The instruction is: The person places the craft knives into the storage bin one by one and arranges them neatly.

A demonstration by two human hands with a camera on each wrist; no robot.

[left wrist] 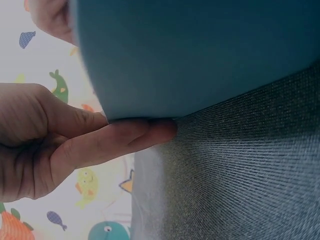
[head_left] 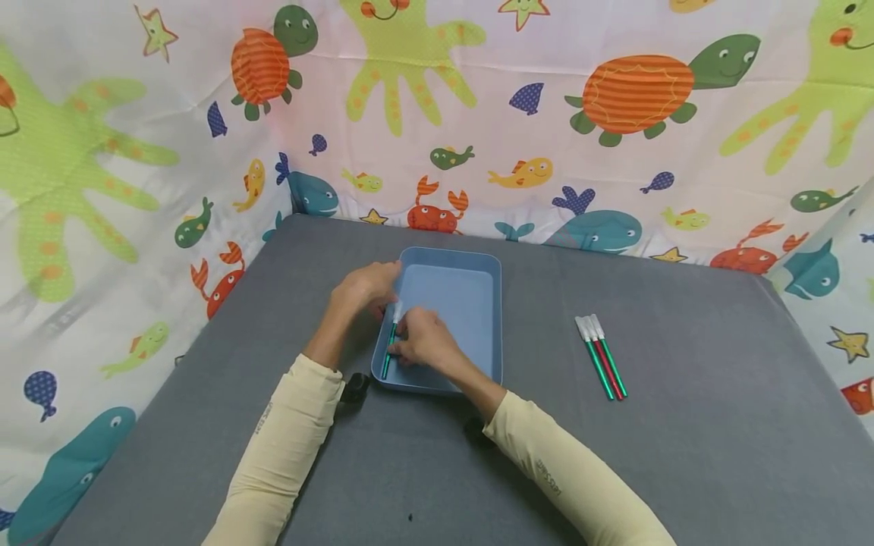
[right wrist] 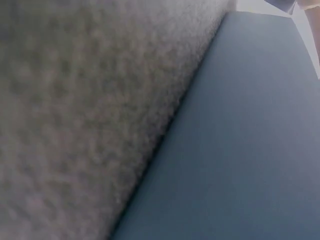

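A shallow blue tray (head_left: 447,292) lies on the grey table. Along its left inner wall is a slim green pen-like stick (head_left: 387,362) with a whitish end. My right hand (head_left: 425,337) reaches into the tray, its fingers curled and pinching this stick near its middle. At the tray's left side is my left hand (head_left: 369,288), holding the tray by its edge. In the left wrist view, the left fingers (left wrist: 115,140) lie along the lower edge of the tray's outer wall (left wrist: 190,60). The right wrist view shows mostly the tray's outer wall (right wrist: 220,135).
To the right of the tray, several similar sticks, green and red with whitish ends (head_left: 602,356), lie side by side on the grey tabletop (head_left: 710,394). A curtain printed with sea animals (head_left: 437,98) hangs behind the table and along its sides.
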